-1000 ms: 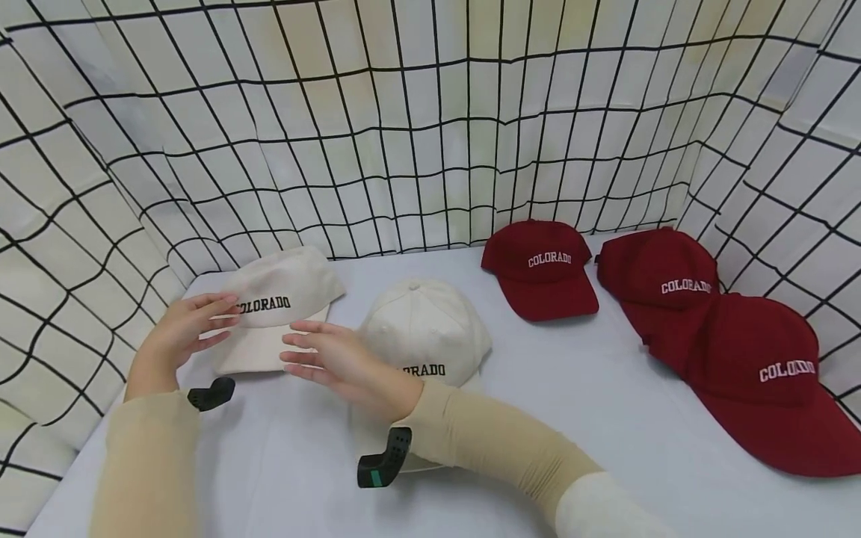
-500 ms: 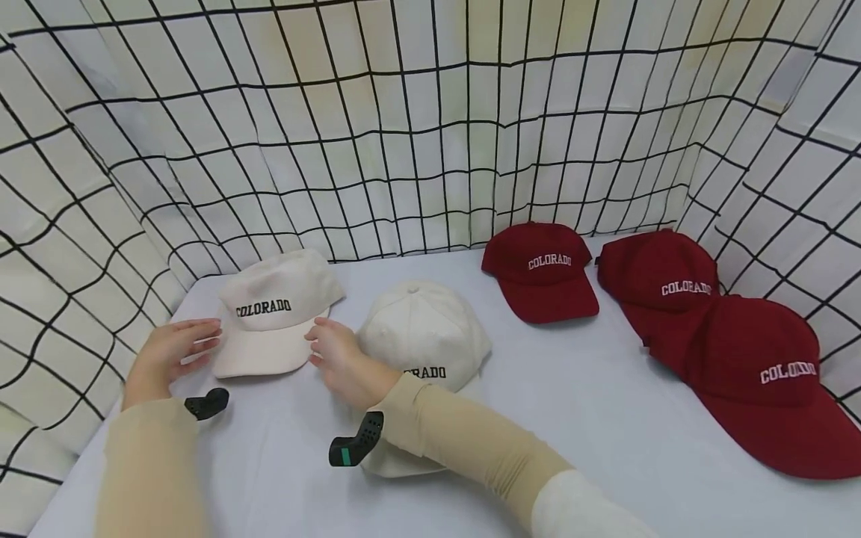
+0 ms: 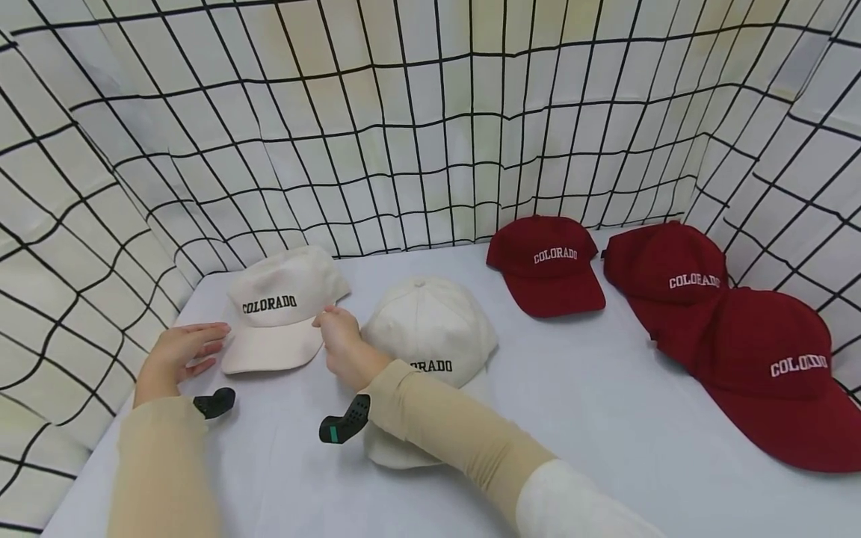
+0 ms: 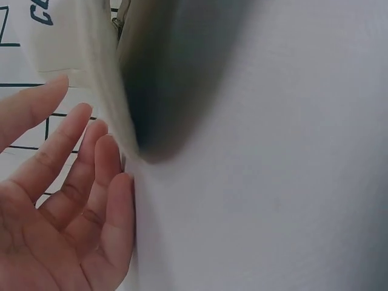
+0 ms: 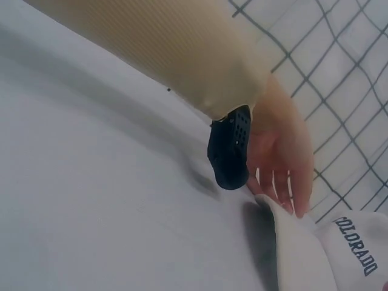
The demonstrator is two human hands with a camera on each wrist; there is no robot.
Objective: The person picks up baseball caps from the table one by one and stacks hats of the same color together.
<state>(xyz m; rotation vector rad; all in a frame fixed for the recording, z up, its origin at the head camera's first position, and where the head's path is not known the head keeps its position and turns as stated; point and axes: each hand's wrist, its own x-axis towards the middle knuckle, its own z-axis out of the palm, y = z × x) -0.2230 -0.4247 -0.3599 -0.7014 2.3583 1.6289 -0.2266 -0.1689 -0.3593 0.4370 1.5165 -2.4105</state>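
Note:
At the left lies a cream baseball cap point(image 3: 289, 288) with dark COLORADO lettering, its brim facing me. My left hand point(image 3: 184, 355) is beside the brim's left edge, fingers loosely bent and apart. The left wrist view has these fingertips point(image 4: 108, 151) close to the brim point(image 4: 100, 73); contact is unclear. On the cap's other side, my right hand point(image 3: 344, 345) pinches the edge where brim and crown meet, fingers curled. A second cream cap point(image 3: 430, 321) sits partly behind my right forearm. In the right wrist view, the left hand point(image 5: 282, 157) stands by the brim point(image 5: 297, 248).
Three dark red COLORADO caps are at the right: one alone point(image 3: 546, 265), another point(image 3: 662, 261) overlapped by the nearest one point(image 3: 760, 366). White cloth point(image 3: 572, 418) covers the table. White walls with black grid netting point(image 3: 430, 134) enclose the back and sides.
My right hand has moved left to the cream cap's right edge, and its spread fingers have curled in. My left hand has dropped from the crown to beside the brim.

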